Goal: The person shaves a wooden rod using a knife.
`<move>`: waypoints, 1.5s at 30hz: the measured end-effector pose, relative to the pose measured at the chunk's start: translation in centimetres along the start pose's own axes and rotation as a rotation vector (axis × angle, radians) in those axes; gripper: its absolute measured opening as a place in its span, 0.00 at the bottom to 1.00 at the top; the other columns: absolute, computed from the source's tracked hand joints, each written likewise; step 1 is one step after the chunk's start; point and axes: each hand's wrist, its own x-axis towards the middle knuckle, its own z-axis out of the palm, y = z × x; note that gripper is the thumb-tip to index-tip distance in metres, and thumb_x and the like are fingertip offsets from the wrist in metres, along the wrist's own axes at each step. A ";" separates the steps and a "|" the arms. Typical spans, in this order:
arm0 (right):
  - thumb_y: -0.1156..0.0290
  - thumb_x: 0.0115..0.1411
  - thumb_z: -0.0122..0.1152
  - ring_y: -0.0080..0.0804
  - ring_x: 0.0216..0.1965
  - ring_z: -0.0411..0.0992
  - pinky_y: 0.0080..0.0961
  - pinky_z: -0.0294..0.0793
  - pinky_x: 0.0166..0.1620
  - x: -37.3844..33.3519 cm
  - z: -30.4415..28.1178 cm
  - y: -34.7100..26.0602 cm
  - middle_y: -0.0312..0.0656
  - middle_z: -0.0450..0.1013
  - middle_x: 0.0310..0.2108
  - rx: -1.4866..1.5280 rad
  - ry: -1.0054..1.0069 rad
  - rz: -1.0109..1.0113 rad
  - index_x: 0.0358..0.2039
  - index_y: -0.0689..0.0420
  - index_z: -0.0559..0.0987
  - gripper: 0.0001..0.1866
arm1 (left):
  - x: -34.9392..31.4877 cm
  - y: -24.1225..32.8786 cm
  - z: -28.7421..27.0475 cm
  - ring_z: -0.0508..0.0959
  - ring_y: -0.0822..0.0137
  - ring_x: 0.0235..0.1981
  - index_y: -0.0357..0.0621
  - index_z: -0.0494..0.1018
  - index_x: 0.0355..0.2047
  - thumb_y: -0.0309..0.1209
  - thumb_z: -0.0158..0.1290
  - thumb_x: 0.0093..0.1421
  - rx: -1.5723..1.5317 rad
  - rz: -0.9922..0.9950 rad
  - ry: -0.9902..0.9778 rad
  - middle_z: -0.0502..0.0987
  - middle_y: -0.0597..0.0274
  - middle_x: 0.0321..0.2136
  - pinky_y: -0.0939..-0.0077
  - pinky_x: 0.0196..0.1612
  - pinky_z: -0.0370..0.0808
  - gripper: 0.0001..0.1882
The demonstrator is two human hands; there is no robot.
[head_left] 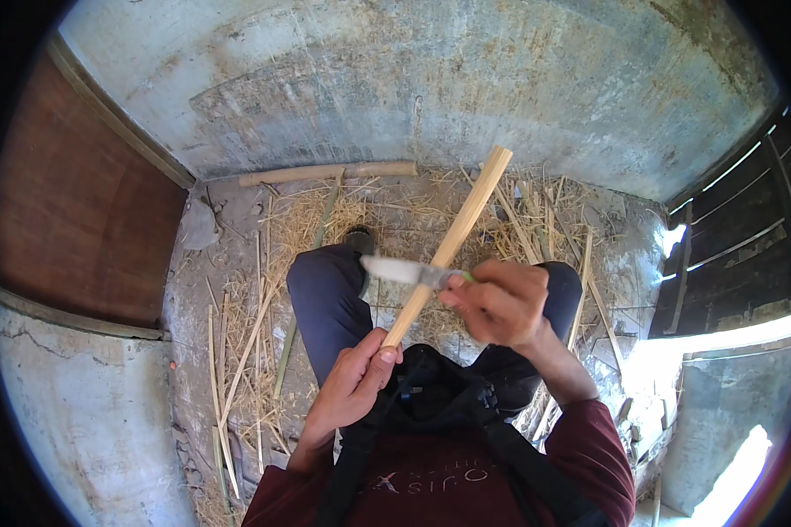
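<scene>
L hand (353, 379) grips wooden stick (470, 215), R hand (508, 301) holds knife (397, 270) across it; prob. best: shallow angle, strokes away from L.

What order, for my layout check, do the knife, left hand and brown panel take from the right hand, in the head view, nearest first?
1. Knife: held in the right hand.
2. Left hand: lower left, holding the stick.
3. Brown panel: far left.
</scene>
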 end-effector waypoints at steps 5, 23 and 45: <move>0.68 0.50 0.86 0.28 0.17 0.73 0.27 0.67 0.19 0.0 0.3 0.2 0.34 0.76 0.24 -0.018 0.024 -0.022 0.34 0.51 0.86 0.14 | 0.1 0.1 0.3 0.68 0.74 0.19 0.40 0.71 0.41 0.39 0.46 0.82 0.027 0.014 0.029 0.67 0.66 0.18 0.72 0.26 0.65 0.15; 0.68 0.52 0.84 0.26 0.16 0.71 0.26 0.66 0.18 -0.1 0.5 -1.3 0.33 0.74 0.22 -0.007 -0.045 -0.046 0.33 0.49 0.86 0.11 | 0.1 0.0 0.0 0.67 0.74 0.18 0.40 0.71 0.40 0.38 0.46 0.82 0.012 0.022 0.036 0.67 0.66 0.18 0.73 0.25 0.64 0.15; 0.70 0.57 0.81 0.28 0.14 0.67 0.30 0.62 0.17 2.7 -1.5 4.8 0.37 0.72 0.18 -0.051 0.113 0.055 0.22 0.56 0.82 0.13 | -0.8 -0.7 -0.1 0.67 0.69 0.17 0.40 0.70 0.41 0.36 0.48 0.81 0.124 0.025 0.045 0.66 0.63 0.16 0.67 0.24 0.63 0.12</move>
